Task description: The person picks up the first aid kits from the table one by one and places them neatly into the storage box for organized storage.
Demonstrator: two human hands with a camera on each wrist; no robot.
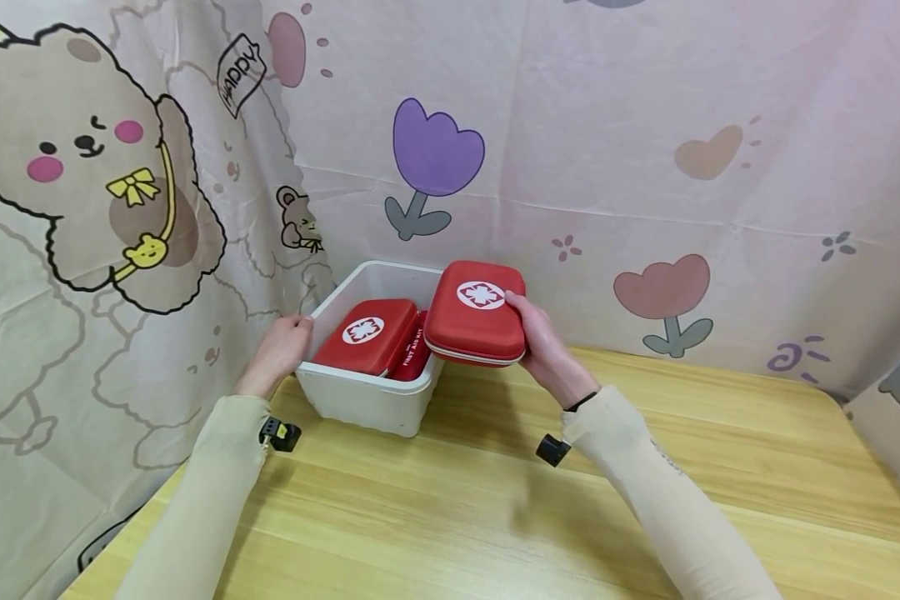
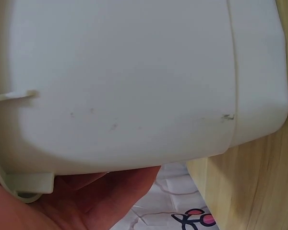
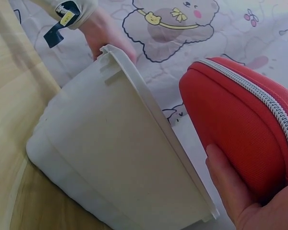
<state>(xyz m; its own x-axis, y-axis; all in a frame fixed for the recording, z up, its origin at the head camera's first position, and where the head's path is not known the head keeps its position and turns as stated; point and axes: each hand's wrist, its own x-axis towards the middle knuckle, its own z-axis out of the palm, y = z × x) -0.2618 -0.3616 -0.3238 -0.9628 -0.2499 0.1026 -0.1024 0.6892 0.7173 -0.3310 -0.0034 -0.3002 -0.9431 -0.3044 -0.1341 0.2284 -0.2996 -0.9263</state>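
Observation:
My right hand (image 1: pixel 543 342) grips a red zippered first aid case (image 1: pixel 468 321) by its right side, thumb on top beside the white emblem. The case is held up at the right rim of a white plastic bin (image 1: pixel 367 404). In the right wrist view, fingers (image 3: pixel 225 177) support its underside and the zipper (image 3: pixel 259 91) runs closed along its edge. My left hand (image 1: pixel 281 346) holds the bin's left rim, its fingers against the outer wall (image 2: pixel 134 96) in the left wrist view. Inside the bin lie another red case (image 1: pixel 367 333) and a red first aid kit (image 1: pixel 412 354) beside it.
The bin stands on a light wood table (image 1: pixel 450 500), close to the back corner. Printed fabric (image 1: pixel 607 125) hangs behind the table and along its left side. Each wrist carries a small black camera (image 1: pixel 552 450).

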